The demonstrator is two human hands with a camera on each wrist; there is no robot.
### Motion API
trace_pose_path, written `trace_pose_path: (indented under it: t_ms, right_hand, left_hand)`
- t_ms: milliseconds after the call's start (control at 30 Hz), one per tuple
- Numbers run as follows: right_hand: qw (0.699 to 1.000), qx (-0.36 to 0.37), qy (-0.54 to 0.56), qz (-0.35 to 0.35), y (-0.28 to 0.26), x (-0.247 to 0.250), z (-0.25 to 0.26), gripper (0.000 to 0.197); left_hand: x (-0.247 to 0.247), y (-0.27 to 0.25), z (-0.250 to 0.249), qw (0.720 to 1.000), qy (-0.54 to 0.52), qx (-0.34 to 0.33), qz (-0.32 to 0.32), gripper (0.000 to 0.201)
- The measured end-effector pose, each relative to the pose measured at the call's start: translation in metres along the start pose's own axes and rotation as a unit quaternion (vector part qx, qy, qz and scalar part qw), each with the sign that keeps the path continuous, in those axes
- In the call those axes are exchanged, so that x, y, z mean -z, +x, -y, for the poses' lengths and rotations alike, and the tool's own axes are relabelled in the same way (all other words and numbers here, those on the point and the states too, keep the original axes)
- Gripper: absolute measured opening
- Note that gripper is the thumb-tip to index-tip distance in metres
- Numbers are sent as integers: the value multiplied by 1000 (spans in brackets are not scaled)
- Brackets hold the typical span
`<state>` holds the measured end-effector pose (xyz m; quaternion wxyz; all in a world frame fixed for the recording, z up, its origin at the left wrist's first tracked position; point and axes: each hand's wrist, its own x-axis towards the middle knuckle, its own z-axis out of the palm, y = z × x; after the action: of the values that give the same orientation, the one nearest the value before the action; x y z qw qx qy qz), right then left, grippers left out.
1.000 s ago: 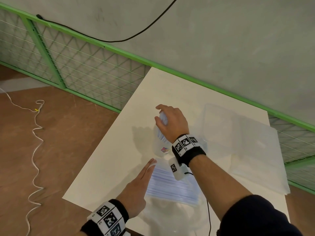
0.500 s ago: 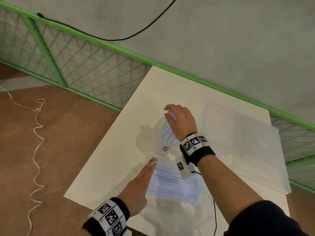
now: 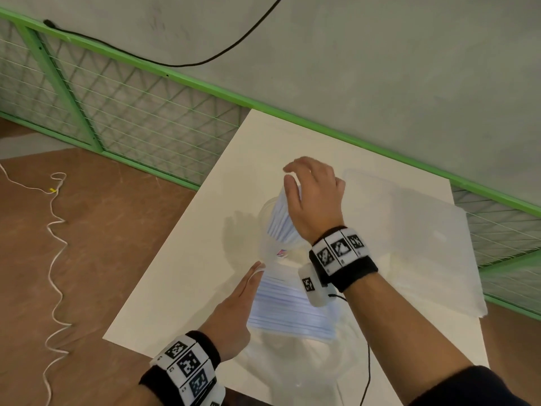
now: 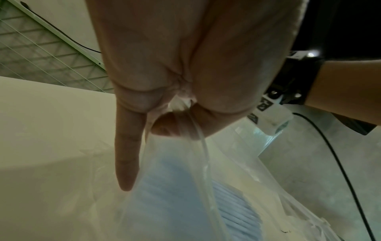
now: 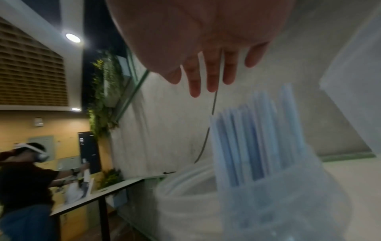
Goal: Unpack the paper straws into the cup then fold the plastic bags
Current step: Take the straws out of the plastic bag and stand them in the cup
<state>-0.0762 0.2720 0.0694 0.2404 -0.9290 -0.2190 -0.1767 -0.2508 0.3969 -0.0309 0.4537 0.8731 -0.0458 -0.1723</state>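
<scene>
- Right hand (image 3: 314, 197), fingers spread, hovers over straws (image 3: 282, 222) standing in the clear cup (image 3: 268, 230), mid-tabletop (image 3: 181, 288).
- Left hand (image 3: 231, 315) pinches the straw bag (image 3: 292, 309) near the front edge.
- Flat plastic bags (image 3: 409, 235) lie right, overhanging.

— What's under the right hand (image 5: 206, 40)?
— A bunch of pale blue straws (image 5: 253, 138), standing upright in a clear cup (image 5: 268, 208). The picture is blurred.
— Is the hand gripping them?
— No, the fingers (image 5: 210, 76) hang straight and spread above the straw tips, apart from them.
— And behind?
— A grey wall (image 5: 164, 130) with a dark cable (image 5: 206, 138), and far left a person (image 5: 24, 179) at a table (image 5: 98, 194).
</scene>
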Motion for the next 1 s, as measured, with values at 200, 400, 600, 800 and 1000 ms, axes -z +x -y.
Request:
trace_pose_path:
  t_ms: [200,400,600,800,1000]
  right_hand:
    - [981,101,39,163,-118,8,24,22]
    - [918,16,-124,377,-209,-41,-4,39]
    - [940,10,-171,295,-229,-61,-8,33]
    - [942,-19,-179,283,-228,-62,-5,30]
    - [944,-18,-187,272,-224,-63,-5,28]
  left_hand:
    - [1,4,-2,1000,-12,-4,-4,110]
    - [-10,10,-4,1000,4,-9,22,105]
    - [-14,12,-8,999,3,-23,27,104]
    - [-10,12,-2,1000,3,-24,15,106]
    - [-9,11,5,1000,9,-25,5,110]
